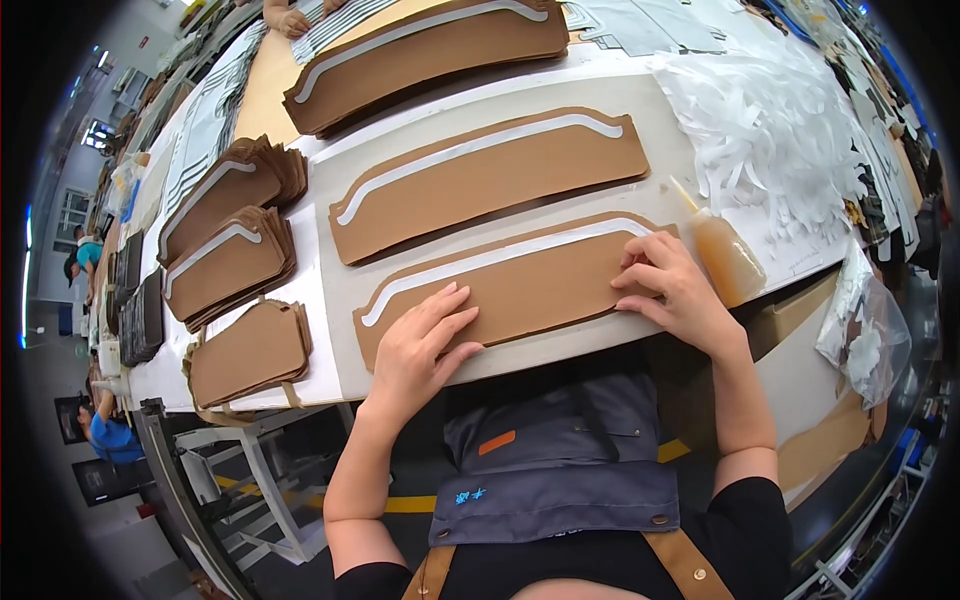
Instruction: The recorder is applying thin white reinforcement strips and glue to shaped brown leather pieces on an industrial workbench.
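Before me lies a brown panel (525,292), seemingly leather or a similar sheet, with a white strip (495,255) following its curved upper edge. My left hand (420,345) rests flat on its left part, fingers spread, below the strip. At the panel's right end is my right hand (667,289). Its index fingertip touches the strip's end; its thumb is by the panel's lower edge. Neither hand grips anything that I can see. Just beyond lies a second brown panel (495,187) with its own white strip (480,154).
A squeeze bottle of amber liquid (726,251) lies right of my hand, near a heap of white strips (757,135). Stacks of brown pieces stand at the left (247,352) and the far side (435,67). Another person's hand (289,21) is across the table.
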`<action>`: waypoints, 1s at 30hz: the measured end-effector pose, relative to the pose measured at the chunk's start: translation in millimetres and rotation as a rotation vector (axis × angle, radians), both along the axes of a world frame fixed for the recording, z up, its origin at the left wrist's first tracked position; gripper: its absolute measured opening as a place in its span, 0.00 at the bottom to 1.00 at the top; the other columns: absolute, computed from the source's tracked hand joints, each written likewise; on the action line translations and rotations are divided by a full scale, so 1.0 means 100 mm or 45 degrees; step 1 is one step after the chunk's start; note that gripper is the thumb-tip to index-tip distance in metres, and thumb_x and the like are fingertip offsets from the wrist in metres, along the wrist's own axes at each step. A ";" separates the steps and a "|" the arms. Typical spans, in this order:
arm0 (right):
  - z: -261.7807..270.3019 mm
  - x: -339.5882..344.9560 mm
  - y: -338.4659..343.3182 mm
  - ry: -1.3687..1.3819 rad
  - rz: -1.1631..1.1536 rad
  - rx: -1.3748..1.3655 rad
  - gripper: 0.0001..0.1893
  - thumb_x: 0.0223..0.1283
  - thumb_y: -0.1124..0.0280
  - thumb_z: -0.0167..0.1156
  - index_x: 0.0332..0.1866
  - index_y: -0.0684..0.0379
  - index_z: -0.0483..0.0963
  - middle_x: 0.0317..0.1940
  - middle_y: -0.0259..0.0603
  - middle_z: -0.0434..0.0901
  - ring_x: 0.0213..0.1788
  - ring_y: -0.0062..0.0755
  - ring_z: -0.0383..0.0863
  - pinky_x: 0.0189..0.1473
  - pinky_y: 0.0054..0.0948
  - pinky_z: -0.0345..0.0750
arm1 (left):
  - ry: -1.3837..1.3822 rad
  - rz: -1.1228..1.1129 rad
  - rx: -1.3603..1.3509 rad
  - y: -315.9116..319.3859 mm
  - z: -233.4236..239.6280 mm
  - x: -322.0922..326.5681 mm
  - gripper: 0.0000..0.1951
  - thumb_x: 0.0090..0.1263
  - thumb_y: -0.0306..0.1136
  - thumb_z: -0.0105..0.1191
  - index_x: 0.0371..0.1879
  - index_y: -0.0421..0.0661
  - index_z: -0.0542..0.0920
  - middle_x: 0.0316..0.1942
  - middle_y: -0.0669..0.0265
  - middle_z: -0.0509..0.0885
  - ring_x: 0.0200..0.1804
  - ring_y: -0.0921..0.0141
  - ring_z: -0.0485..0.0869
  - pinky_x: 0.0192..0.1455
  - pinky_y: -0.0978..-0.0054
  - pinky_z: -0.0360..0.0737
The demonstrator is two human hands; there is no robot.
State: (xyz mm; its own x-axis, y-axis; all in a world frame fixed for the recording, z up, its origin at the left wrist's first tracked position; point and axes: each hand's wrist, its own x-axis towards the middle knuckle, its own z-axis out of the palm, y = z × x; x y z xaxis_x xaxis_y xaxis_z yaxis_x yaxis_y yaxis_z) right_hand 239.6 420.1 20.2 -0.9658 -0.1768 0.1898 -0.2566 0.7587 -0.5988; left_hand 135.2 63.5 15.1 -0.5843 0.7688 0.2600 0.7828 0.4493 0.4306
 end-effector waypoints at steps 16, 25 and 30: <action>0.47 -0.53 -0.23 0.700 -0.177 0.252 0.13 0.55 0.86 0.69 0.45 0.60 0.82 0.40 0.40 0.84 0.46 0.44 0.83 0.55 0.41 0.78 | 0.331 0.257 0.053 -0.30 0.53 -0.52 0.23 0.64 0.11 0.57 0.56 0.47 0.89 0.53 0.58 0.93 0.53 0.57 0.92 0.56 0.60 0.87; -0.02 -1.14 -0.17 1.014 -0.450 0.372 0.08 0.55 0.82 0.68 0.37 0.57 0.82 0.43 0.35 0.81 0.53 0.39 0.79 0.61 0.42 0.72 | 0.750 0.230 0.040 -0.08 0.20 -1.20 0.25 0.69 0.13 0.53 0.63 0.45 0.87 0.66 0.63 0.88 0.73 0.62 0.83 0.73 0.60 0.81; -0.26 -1.15 -0.15 0.673 -0.439 0.461 0.03 0.59 0.81 0.64 0.35 0.60 0.82 0.41 0.37 0.78 0.52 0.40 0.77 0.62 0.39 0.70 | 0.567 0.141 -0.087 -0.15 -0.22 -1.26 0.27 0.66 0.12 0.51 0.64 0.44 0.87 0.68 0.62 0.87 0.74 0.60 0.81 0.72 0.59 0.82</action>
State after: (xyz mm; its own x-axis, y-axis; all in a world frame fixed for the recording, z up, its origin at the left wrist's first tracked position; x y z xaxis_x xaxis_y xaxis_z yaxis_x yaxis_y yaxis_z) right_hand 124.6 405.0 -5.7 -0.7735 -0.0189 0.6335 -0.1527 0.9757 -0.1573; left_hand 9.6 48.8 -7.3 -0.5070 0.7318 0.4554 0.8303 0.5565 0.0299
